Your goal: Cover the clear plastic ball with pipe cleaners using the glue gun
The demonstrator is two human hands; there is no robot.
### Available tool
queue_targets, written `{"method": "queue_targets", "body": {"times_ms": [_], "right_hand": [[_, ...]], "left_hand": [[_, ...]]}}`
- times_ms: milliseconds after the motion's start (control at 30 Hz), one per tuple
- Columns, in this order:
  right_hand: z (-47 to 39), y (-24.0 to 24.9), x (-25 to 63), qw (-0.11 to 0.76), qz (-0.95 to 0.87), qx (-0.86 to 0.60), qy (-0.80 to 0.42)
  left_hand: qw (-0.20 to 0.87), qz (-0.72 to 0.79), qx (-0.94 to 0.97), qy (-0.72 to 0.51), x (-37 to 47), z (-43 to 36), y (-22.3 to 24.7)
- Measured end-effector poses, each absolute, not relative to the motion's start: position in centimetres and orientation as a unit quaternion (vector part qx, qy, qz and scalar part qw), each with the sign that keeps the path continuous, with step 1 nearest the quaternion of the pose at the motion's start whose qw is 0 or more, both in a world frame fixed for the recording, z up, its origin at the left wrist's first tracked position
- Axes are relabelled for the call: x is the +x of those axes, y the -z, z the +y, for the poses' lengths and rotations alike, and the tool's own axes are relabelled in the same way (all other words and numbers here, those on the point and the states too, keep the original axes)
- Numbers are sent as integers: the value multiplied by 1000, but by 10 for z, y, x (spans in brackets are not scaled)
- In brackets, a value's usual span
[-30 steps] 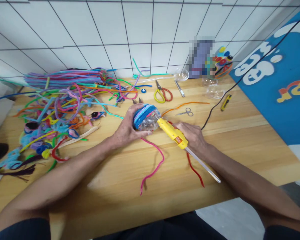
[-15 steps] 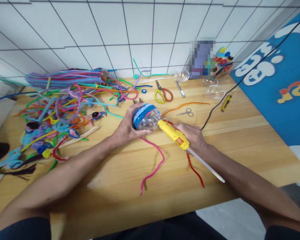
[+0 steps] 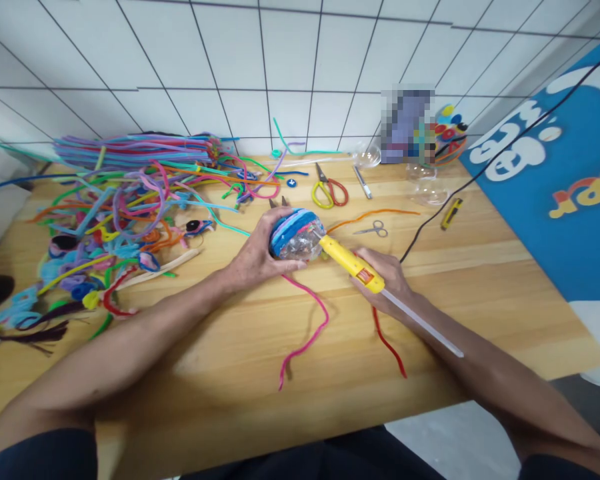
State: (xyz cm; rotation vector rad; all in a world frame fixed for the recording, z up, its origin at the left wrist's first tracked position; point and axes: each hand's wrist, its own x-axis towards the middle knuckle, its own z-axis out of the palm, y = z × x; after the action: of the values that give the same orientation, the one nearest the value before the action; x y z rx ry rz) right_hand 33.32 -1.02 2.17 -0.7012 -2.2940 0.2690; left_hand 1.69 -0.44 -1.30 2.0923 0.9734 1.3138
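My left hand (image 3: 260,250) is wrapped around a clear plastic ball (image 3: 300,250), whose upper left is covered with blue, purple and pink pipe cleaners. In my right hand (image 3: 383,273) is a yellow hot glue gun (image 3: 353,261), with a long translucent glue stick (image 3: 425,323) poking out of its back. The nozzle is at the right side of the ball; whether it touches is too small to tell. A pink pipe cleaner (image 3: 325,313) trails on the table below the ball. Under my right hand lies a red pipe cleaner (image 3: 387,343).
Loose pipe cleaners (image 3: 130,220) and a bundle (image 3: 140,150) fill the table's left side. Behind the ball lie red-and-yellow scissors (image 3: 330,192), small scissors (image 3: 373,229) and an orange pipe cleaner (image 3: 375,215). A yellow cutter (image 3: 451,213) sits near a black cable (image 3: 433,220).
The glue gun's tip has shifted slightly up and right along the ball, and its back end has swung right. My left hand still holds the ball; the view has moved slightly.
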Motion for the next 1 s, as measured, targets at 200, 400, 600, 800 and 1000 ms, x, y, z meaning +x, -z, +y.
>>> {"method": "queue_targets", "body": {"times_ms": [200,400,600,800,1000], "right_hand": [[-9,-18,335,357,-896,-247,-92],[-10,-22,336,348,-892,-268,-103],[-12,-20,335,339,-892,-283,-100],[-11,-19,334,352,-895,-262,-78],[-11,-18,333,346,-893,-277,-81]], "left_hand": [[251,360,760,-479,18,-6,10],[216,345,779,-477,19,-7,10],[222,353,768,-485,20,-7,10],[228,354,766,-486,20,-6,11],[209,339,780,-483,20,-6,12]]}}
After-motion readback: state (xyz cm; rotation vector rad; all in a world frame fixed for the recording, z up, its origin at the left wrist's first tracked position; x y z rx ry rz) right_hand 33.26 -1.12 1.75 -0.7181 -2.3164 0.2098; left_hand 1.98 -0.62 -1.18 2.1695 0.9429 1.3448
